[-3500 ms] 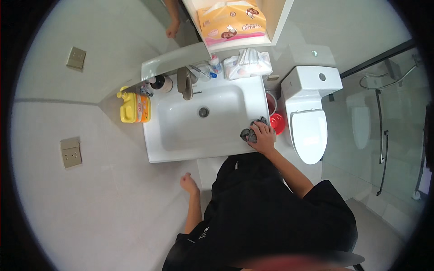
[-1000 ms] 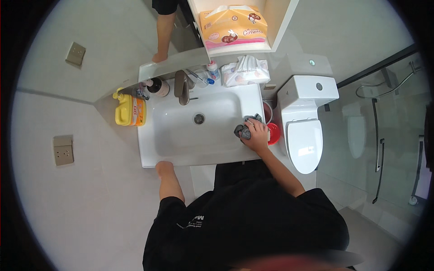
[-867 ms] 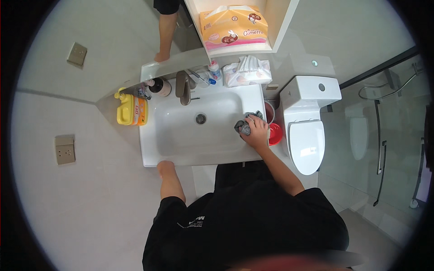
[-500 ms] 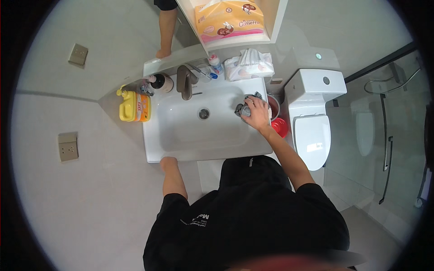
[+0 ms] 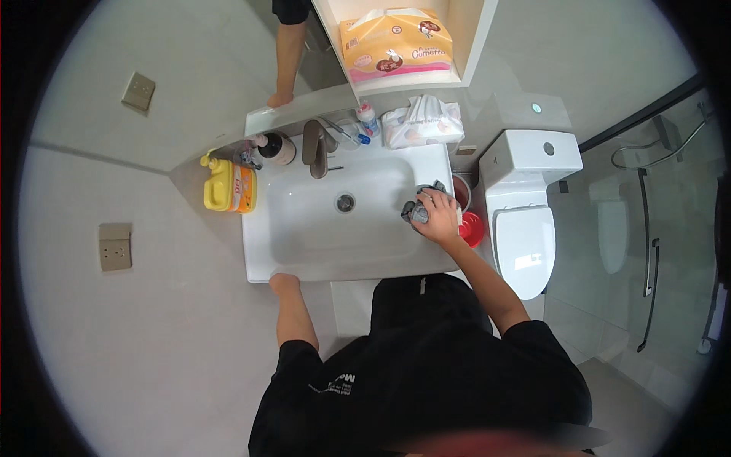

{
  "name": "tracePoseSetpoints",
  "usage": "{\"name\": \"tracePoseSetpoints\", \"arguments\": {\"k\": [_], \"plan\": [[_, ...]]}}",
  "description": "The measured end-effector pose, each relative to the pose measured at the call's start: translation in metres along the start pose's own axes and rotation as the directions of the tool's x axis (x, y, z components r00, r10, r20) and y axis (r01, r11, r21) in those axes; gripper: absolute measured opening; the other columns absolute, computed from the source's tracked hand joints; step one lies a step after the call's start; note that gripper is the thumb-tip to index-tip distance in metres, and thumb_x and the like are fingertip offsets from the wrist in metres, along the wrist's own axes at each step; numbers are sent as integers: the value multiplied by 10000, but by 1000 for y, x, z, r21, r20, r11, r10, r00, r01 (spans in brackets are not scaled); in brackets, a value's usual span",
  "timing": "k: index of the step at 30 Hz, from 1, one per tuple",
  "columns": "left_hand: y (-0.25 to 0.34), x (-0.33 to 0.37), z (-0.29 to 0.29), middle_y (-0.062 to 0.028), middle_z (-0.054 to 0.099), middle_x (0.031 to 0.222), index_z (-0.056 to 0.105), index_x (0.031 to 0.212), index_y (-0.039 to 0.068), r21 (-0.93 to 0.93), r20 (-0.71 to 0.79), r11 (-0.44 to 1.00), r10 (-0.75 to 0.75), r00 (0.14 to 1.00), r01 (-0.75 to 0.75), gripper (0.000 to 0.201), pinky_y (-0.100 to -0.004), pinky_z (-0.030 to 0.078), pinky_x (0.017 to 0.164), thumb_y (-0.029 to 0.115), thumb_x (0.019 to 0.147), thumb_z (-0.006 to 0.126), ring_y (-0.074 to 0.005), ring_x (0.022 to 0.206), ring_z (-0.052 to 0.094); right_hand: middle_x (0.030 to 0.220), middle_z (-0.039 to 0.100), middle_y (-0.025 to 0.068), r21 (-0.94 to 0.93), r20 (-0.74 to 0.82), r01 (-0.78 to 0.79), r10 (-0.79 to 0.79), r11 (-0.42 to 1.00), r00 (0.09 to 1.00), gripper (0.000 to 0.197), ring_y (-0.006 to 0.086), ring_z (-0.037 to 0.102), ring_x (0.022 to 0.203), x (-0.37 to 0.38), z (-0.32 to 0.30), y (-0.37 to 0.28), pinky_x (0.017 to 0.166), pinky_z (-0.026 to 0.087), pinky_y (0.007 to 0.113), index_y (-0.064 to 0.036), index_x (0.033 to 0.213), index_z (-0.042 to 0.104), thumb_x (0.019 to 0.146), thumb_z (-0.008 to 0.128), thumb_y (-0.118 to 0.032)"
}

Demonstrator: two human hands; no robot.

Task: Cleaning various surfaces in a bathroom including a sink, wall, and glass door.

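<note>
My right hand [image 5: 437, 219] presses a crumpled grey cloth [image 5: 410, 212] against the right rim of the white washbasin [image 5: 304, 263]. Its fingers curl over the cloth, and part of the cloth sticks out beyond them. At the basin's front left corner rests my left hand [image 5: 285, 283]; its fingers are hidden, so their pose does not show. A dark metal faucet [image 5: 315, 145] stands at the back of the basin, behind the round drain [image 5: 345, 202].
Along the back stand a dark pump bottle [image 5: 277, 148], a small bottle [image 5: 367, 118] and a tissue pack [image 5: 422, 126]. A yellow jug [image 5: 219, 185] sits at the left. Right of the basin are a red basin [image 5: 471, 228] and a toilet [image 5: 525, 244].
My right hand has slid a little nearer to me along the right rim, taking the grey cloth with it. My left hand stays at the front left corner. The view has shifted slightly.
</note>
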State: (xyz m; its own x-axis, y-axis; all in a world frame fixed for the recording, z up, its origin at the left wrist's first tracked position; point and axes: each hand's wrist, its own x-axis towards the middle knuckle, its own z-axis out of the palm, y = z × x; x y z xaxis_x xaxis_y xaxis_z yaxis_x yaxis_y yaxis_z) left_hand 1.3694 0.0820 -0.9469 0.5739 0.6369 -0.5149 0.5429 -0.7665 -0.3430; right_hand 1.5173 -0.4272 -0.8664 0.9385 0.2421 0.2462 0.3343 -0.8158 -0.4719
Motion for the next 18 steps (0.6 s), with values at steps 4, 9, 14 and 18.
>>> {"name": "tracePoseSetpoints", "arguments": {"k": [4,9,14,18], "plan": [[-26,10,30,-145,777,1168,795,1031,26,-304,-51,937,-195,979,171,261,-386,568,988,191,989,597,-319,1164,723,1431,579,65,29,12,-37,37,999,999,698,294,519,1345,8,1,-9,1099,357,515,-173,1311,645,680,880,-354],[-10,1,8,-160,791,1088,797,1006,7,-193,-146,980,-73,987,44,275,-381,592,904,245,950,672,-307,1050,761,1436,577,71,28,-35,-94,95,995,995,707,301,512,1355,-4,2,-7,1106,353,526,-167,1323,641,682,880,-346],[-18,10,7,-131,795,1104,806,1020,42,143,-10,988,63,998,-61,260,-384,597,889,247,970,654,-295,1091,757,1438,577,75,44,-45,-81,83,996,996,707,311,510,1358,-18,-1,-14,1112,349,535,-167,1318,645,674,882,-338],[-7,9,0,-124,793,1123,803,1047,49,144,39,989,29,999,-35,252,-379,599,895,233,972,650,-289,1099,756,1419,587,73,25,-56,-66,68,997,996,694,303,529,1331,-27,-1,-16,1092,362,523,-168,1304,649,670,882,-332]]}}
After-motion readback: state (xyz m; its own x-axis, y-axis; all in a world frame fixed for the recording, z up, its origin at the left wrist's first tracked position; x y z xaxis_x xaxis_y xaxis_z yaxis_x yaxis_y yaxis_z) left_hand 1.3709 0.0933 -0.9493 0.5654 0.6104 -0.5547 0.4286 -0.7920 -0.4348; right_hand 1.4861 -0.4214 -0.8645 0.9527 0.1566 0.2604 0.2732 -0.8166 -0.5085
